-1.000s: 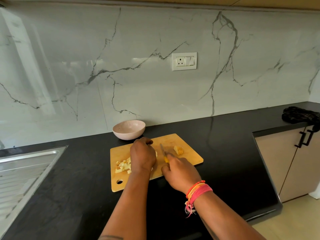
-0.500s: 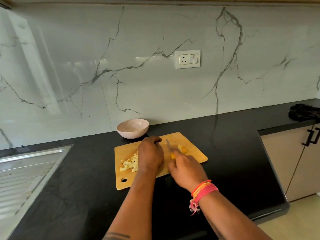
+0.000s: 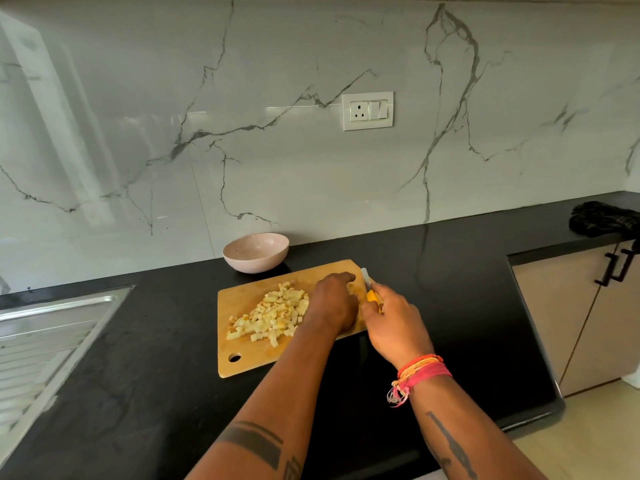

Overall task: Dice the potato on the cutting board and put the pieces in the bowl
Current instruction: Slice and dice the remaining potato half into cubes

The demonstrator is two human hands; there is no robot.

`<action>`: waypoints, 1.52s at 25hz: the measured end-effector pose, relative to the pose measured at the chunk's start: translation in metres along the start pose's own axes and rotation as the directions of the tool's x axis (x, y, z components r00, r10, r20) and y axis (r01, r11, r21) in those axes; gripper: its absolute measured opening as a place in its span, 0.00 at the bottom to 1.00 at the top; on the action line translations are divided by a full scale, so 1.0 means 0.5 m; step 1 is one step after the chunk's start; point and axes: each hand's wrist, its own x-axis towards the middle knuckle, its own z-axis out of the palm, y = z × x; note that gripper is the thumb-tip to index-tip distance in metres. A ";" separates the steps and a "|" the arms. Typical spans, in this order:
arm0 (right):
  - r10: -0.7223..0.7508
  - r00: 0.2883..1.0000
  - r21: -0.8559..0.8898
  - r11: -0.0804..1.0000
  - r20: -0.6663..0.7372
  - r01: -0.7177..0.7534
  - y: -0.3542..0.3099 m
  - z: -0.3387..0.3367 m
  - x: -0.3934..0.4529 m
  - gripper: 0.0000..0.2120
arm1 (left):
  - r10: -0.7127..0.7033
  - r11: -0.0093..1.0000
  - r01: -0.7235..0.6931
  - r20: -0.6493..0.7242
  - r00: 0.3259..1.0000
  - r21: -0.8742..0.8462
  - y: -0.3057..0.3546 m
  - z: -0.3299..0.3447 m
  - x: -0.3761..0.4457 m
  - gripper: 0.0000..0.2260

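Observation:
A wooden cutting board (image 3: 249, 299) lies on the black counter, carrying a wide pile of diced potato (image 3: 273, 315) across its middle. My left hand (image 3: 332, 304) is at the board's right end, knuckles up and fingers curled down over a small remaining potato piece (image 3: 356, 291) that is mostly hidden. Beside it, my right hand (image 3: 394, 323) grips a yellow-handled knife (image 3: 373, 295), whose blade tip sticks out past the board's far right corner. The pink bowl (image 3: 255, 252) stands behind the board near the wall, and no pieces show inside it.
A steel sink drainboard (image 3: 52, 327) fills the left side. A dark cloth (image 3: 606, 218) lies at the far right of the counter, above a cabinet with a black handle (image 3: 616, 266). A wall socket (image 3: 367, 110) sits on the marble backsplash.
The pile of dice is much larger and spreads across the board. Both hands have moved to the board's right end, and the loose piece that lay right of the knife is gone from there.

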 end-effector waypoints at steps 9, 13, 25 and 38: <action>-0.004 0.999 -0.009 1.000 0.043 0.005 0.002 0.008 -0.005 0.21 | -0.107 0.986 0.098 -0.057 0.993 -0.136 -0.022 0.018 0.011 0.16; -0.004 0.999 -0.008 1.000 0.051 0.005 0.002 0.008 -0.008 0.21 | -0.114 0.987 0.109 -0.038 0.993 -0.117 -0.024 0.020 0.010 0.15; -0.030 0.998 -0.017 0.999 0.058 0.031 -0.004 0.007 -0.015 0.22 | -0.113 0.994 0.113 -0.027 0.993 0.000 -0.044 0.000 0.007 0.18; -0.068 0.991 -0.087 0.993 0.111 0.078 -0.006 0.008 -0.022 0.23 | -0.003 0.996 -0.002 0.057 0.998 0.088 -0.057 -0.020 -0.010 0.16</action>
